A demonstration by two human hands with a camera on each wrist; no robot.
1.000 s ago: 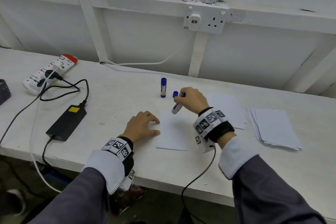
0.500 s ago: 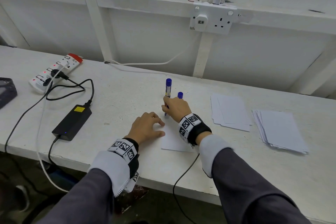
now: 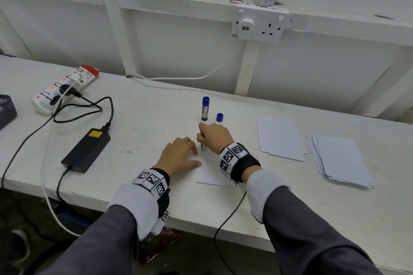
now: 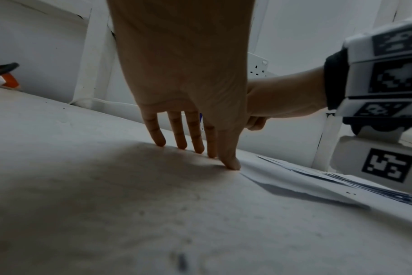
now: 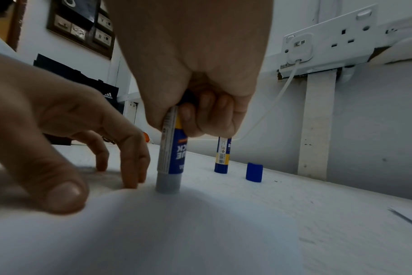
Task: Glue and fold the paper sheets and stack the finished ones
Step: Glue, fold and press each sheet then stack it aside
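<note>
Paper sheet (image 3: 211,176) lay flat on the desk (image 3: 145,123), near its front edge. We noted the left hand (image 3: 178,157) with fingers spread, thumb pressing the sheet's left edge; right hand (image 3: 214,137) clamped round the glue stick (image 5: 171,160), tip down at the far corner. Risk, we judged: 1 thumb anchoring so lightly, the sheet could drag or wrinkle.

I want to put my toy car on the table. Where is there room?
Bare table lies between the black adapter and the left hand. More lies near the front edge, below the paper stacks. It's crowded around the right hand, glue stick and blue cap.
</note>
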